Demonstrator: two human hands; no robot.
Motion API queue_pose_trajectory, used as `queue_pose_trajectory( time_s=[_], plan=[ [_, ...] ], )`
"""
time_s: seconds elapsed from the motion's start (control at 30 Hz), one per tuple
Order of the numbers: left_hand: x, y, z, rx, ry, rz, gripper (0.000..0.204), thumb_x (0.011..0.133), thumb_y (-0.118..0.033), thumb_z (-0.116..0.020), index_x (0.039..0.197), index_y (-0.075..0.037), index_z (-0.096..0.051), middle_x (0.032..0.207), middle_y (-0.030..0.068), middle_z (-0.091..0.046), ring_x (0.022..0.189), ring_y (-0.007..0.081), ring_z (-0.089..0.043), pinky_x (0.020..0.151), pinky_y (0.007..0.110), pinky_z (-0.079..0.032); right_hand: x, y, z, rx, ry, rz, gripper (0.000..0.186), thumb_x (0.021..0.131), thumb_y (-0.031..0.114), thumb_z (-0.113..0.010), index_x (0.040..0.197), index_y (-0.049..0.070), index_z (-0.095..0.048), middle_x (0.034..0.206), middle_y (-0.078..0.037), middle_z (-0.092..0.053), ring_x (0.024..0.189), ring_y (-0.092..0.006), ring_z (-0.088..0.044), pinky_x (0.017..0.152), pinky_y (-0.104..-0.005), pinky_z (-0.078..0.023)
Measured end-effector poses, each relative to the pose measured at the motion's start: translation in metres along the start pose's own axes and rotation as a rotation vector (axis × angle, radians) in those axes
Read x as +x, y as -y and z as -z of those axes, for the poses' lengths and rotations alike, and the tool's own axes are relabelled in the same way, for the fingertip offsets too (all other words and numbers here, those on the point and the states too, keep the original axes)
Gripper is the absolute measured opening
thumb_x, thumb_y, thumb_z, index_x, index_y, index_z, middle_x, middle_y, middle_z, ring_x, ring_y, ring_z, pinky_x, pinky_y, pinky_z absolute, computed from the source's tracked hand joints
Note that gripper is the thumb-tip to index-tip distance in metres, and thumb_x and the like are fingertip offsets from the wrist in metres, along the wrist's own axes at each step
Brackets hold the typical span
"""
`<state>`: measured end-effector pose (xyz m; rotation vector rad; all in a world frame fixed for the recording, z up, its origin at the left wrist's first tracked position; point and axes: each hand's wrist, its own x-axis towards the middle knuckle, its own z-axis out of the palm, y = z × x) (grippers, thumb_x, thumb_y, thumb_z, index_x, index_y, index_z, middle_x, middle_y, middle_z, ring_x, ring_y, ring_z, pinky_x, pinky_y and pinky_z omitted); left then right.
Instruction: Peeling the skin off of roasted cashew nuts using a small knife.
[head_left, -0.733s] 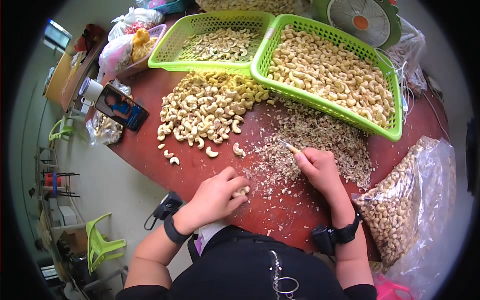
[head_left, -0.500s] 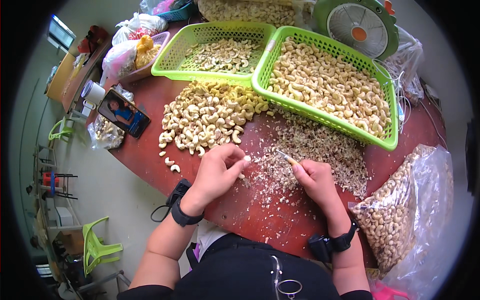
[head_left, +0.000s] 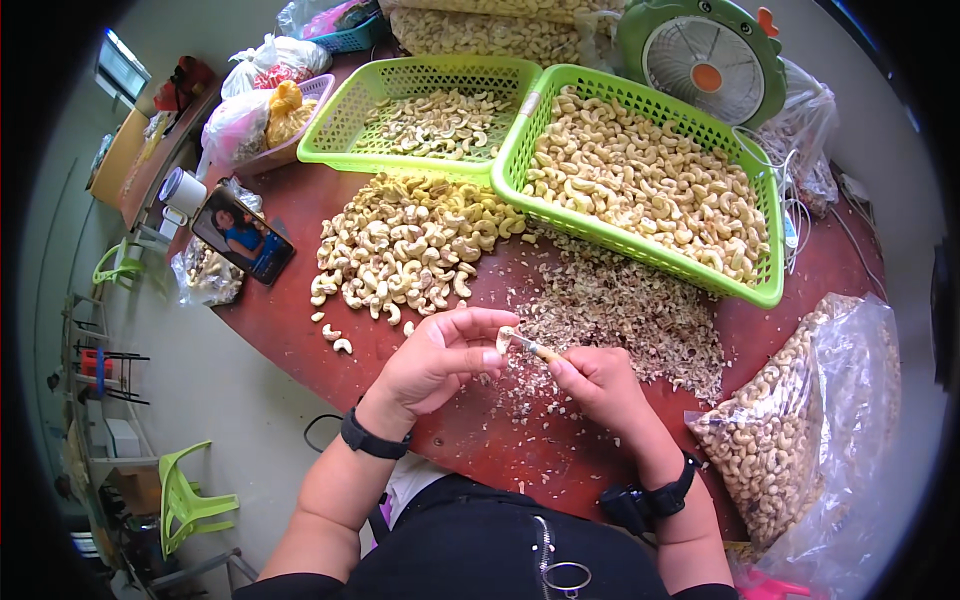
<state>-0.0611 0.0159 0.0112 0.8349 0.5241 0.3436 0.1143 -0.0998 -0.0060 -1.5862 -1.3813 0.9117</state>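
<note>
Between the thumb and fingers of my left hand (head_left: 446,358) is a single cashew nut (head_left: 504,340), held up over the red table. My right hand (head_left: 604,385) is closed round the handle of a small knife (head_left: 537,349), whose blade tip meets the nut. Just beyond my left hand lies a pile of cashews (head_left: 400,245), paler in front and yellower at the back. Under and beyond the knife, crumbled skin scraps (head_left: 630,310) cover the table.
Two green baskets stand behind, the left basket (head_left: 325,150) with fewer cashews, the right basket (head_left: 640,215) heaped. A bag of cashews (head_left: 770,440) leans at the right. A phone (head_left: 243,233), a mug (head_left: 183,190) and a green fan (head_left: 705,60) stand around the table.
My hands have come together: the knife has moved left to the cashew. My left fingers have turned, raising the nut into clearer sight.
</note>
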Motion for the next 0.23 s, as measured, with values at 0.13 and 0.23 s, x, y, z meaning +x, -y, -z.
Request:
queue_pose_trajectory(
  time_s=[0.13, 0.23],
  plan=[
    [0.0001, -0.0032, -0.0053, 0.090, 0.019, -0.040, 0.042, 0.071, 0.002, -0.061, 0.111, 0.002, -0.048, 0.099, 0.0103, -0.057, 0.084, 0.0145, -0.056, 0.074, 0.025, -0.046, -0.0007, 0.0045, 0.0000, 0.008, 0.044, -0.015, 0.031, 0.080, 0.026, -0.053, 0.062, 0.001, -0.054, 0.049, -0.009, -0.046, 0.042, -0.0174, -0.045, 0.044, -0.0295, -0.037],
    [0.0057, -0.0043, -0.0011, 0.217, 0.075, -0.092, 0.042, 0.072, 0.002, -0.059, 0.112, 0.002, -0.048, 0.101, 0.0088, -0.056, 0.089, 0.0155, -0.055, 0.077, 0.024, -0.045, -0.0004, 0.0025, -0.0002, 0.023, 0.072, -0.021, 0.031, 0.080, 0.027, -0.053, 0.062, 0.001, -0.055, 0.049, -0.009, -0.047, 0.043, -0.0165, -0.046, 0.044, -0.0294, -0.037]
  ],
)
